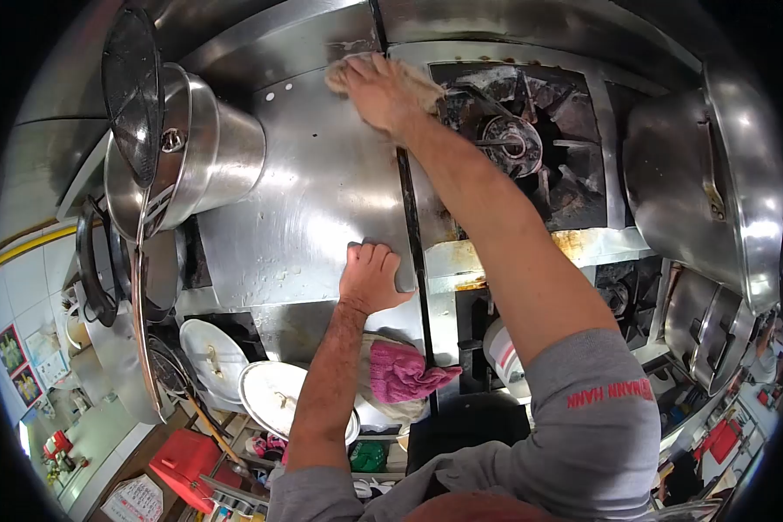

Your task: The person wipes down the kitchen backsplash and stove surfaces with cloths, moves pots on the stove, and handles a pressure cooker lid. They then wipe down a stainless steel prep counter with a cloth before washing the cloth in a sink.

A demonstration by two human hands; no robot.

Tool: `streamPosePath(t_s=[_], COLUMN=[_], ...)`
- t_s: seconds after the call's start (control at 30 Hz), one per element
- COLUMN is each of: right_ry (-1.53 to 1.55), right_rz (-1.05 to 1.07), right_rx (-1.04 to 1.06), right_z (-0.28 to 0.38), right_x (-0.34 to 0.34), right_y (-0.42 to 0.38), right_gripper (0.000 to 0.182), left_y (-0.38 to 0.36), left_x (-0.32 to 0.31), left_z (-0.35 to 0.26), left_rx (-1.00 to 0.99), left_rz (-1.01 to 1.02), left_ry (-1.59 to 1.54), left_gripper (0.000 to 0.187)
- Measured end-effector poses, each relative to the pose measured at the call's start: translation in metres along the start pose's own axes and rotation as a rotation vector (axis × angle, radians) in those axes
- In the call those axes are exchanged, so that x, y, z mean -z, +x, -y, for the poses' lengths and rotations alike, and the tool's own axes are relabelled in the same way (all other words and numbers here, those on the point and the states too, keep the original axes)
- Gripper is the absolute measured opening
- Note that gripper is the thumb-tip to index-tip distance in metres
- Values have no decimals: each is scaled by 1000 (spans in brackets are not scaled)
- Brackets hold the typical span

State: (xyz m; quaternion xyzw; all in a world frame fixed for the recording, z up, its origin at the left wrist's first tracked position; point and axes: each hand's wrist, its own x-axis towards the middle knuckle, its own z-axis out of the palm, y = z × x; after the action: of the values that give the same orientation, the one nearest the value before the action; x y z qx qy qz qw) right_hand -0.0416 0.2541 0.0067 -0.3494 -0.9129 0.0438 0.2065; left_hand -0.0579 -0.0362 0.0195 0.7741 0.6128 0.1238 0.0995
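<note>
Left wall: White tiles (22,300) covered it, their joints showing as thin lines.
Strip: A yellow strip (31,249) ran slantwise across the tiles.
Pictures: Two small pictures with red borders, an upper one (10,350) and a lower one (27,386), hung close together.
Papers: Pale sheets (50,369) were fixed just beside them.
Back wall: Shiny steel panels (278,42) stood behind the cooking area.
Counter: A pale green top (97,442) filled the lower left.
Lower left: A red box (187,463) stood near a printed sheet (136,501).
Far right: Something red (722,440) lay among blurred clutter.
Light: White glare fell across the steel.
</note>
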Motion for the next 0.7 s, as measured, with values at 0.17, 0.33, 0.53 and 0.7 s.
streamPosePath(t_s=[0.17,0.33,0.53,0.7], right_ry=[46,129,1020,682], right_rz=[-54,-60,350,-61], right_rx=[-20,231,189,-525], right_z=[4,61,82,26], right_x=[-10,3,53,85], right_y=[-4,-104,-141,-68], right_gripper=[40,46,39,56], left_y=[-1,-11,-7,-11], left_x=[-2,-10,-10,-13], left_z=[1,3,1,2], left_rx=[-21,-189,-370,-290], left_rz=[-37,-95,-85,-38], left_ry=[-51,-14,53,8], left_gripper=[54,49,37,40])
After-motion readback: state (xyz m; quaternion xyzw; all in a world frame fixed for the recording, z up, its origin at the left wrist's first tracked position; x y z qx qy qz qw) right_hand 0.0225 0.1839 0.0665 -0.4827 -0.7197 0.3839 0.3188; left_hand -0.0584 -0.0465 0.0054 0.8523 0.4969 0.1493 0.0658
